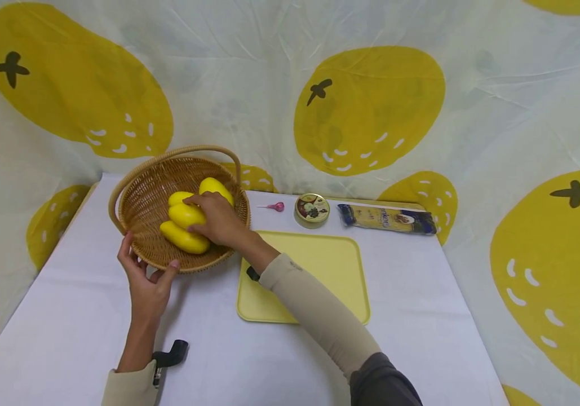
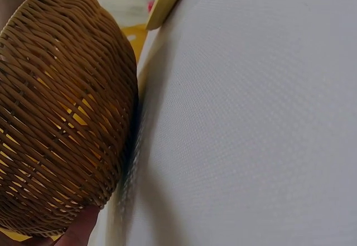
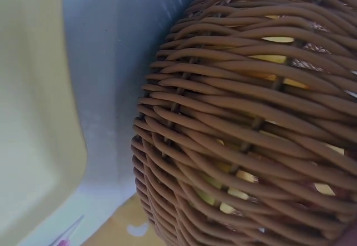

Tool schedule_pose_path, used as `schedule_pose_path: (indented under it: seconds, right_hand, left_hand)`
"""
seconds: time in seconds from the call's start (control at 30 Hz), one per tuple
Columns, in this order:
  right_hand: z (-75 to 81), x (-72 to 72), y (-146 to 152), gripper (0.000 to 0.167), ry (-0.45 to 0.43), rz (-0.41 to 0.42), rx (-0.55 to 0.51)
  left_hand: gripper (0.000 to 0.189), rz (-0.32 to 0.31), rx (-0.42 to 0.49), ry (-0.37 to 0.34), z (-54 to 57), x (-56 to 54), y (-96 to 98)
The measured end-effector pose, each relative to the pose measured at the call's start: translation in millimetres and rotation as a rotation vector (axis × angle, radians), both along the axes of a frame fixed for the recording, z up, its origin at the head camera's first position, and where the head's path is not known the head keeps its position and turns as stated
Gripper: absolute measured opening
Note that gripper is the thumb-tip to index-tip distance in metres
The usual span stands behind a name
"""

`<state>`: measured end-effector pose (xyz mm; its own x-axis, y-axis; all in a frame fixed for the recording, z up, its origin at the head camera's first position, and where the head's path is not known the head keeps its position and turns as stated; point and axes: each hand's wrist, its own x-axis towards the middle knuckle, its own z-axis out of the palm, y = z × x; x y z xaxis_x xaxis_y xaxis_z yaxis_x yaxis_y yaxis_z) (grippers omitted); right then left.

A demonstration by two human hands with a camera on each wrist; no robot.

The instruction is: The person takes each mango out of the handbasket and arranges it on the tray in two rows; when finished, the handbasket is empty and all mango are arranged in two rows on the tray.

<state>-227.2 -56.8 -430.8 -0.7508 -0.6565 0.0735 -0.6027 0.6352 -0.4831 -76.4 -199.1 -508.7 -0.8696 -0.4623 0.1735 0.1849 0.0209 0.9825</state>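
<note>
A brown wicker basket [image 1: 150,197] with an arched handle stands tilted toward me on the left of the table, holding several yellow mangoes [image 1: 183,238]. My left hand [image 1: 147,287] grips its near rim, and a fingertip [image 2: 82,223] shows against the weave in the left wrist view. Inside the basket, my right hand [image 1: 218,219] reaches over the fruit and grips the middle mango [image 1: 184,215] between thumb and fingers. Another mango [image 1: 213,187] lies just beyond the knuckles. The right wrist view shows only the basket's woven side [image 3: 251,106], hiding that hand's fingers.
A pale yellow tray [image 1: 320,282] lies right of the basket, under my right forearm. Along the back edge are a pink-headed small item [image 1: 278,207], a round tin [image 1: 312,210] and a long labelled packet [image 1: 387,219]. A patterned cloth [image 1: 249,84] hangs behind the table.
</note>
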Motion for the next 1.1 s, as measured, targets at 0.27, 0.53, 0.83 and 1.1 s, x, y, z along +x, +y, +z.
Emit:
schedule_pose_path:
  seconds: [0.27,0.53,0.83,1.1]
  right_hand:
    - [8.7,11.4,16,0.063,0.038,0.002,-0.148]
    - [22.2,22.6,35,0.063,0.069,-0.026,-0.233]
    - [27.8,27.0,62,0.065,0.1,-0.053,-0.359]
    - [29.9,27.4,96,0.065,0.187,-0.044,-0.506]
  left_hand:
    - [0.103,-0.003,-0.006,0.0,0.1,0.6,-0.7]
    - [0.104,-0.004,0.001,-0.016,-0.6,0.4,-0.7]
    - [0.104,-0.002,0.001,-0.017,-1.1,0.9,-1.3]
    - [0.106,0.001,-0.016,-0.032,-3.0,0.8,-2.6]
